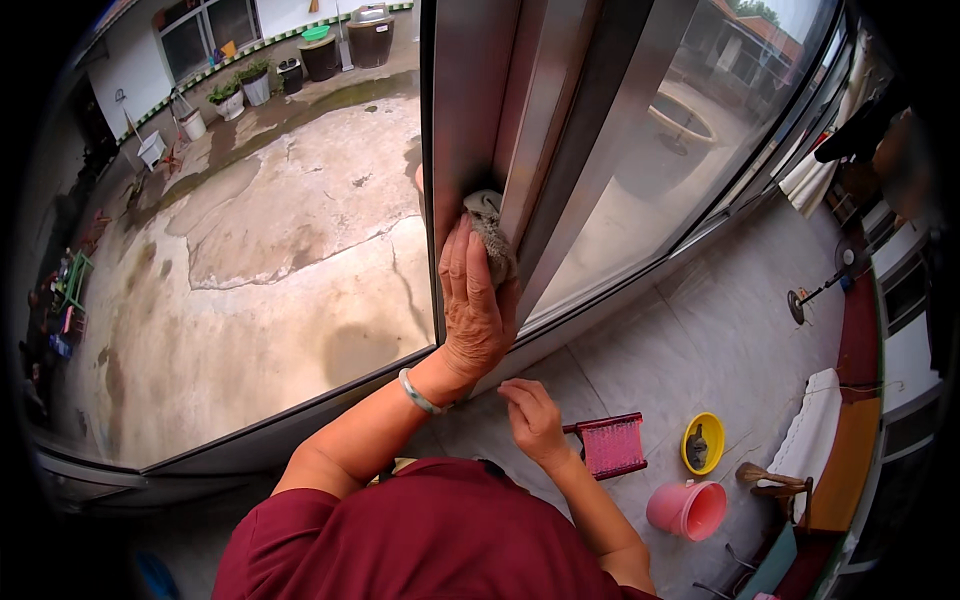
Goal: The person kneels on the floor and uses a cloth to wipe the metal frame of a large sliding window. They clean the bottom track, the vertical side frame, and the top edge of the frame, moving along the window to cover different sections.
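Note:
My left hand (470, 295) is raised and presses a grey cloth (492, 235) against the metal window frame (470, 110). The fingers lie along the cloth, with its upper end bunched past the fingertips. A pale green bangle (418, 393) circles that wrist. Lower down, in front of my chest, my right hand (535, 420) hangs in the air with its fingers bent together. Nothing shows in it, and it touches neither the frame nor the cloth.
Glass panes flank the frame, with a concrete yard (290, 240) beyond. On the tiled floor to the right are a small pink-seated stool (612, 446), a yellow basin (713, 430) with a dark cloth inside, a pink bucket (672, 508) and a standing fan (825, 283).

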{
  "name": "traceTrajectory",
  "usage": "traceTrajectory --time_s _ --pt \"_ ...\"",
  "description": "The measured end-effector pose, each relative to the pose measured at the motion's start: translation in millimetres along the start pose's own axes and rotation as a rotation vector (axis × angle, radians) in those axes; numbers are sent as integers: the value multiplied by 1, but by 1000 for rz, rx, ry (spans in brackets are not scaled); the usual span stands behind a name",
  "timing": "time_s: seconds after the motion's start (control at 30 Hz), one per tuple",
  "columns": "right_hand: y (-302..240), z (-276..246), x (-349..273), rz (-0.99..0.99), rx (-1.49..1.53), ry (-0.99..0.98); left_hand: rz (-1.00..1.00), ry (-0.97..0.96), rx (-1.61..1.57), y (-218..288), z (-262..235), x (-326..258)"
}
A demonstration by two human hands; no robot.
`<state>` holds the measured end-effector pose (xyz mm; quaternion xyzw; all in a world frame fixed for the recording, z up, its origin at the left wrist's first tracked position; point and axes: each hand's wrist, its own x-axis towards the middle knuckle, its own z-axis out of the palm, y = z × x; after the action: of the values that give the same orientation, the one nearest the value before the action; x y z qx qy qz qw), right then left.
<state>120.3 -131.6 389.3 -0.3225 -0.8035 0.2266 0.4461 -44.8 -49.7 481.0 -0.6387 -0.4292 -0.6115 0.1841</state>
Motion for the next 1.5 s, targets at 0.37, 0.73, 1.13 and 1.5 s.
traceTrajectory --time_s 0.37,0.73,1.13,1.5 --pt "64 -17 -119 293 -50 -269 -103 -110 220 -42 25 -170" --pt "90 -11 -117 438 -59 -294 -134 49 148 -7 19 -67" --pt "137 35 -92 311 50 -162 104 143 163 28 -13 106" --pt "144 21 -50 285 97 -185 280 239 203 62 -32 268"
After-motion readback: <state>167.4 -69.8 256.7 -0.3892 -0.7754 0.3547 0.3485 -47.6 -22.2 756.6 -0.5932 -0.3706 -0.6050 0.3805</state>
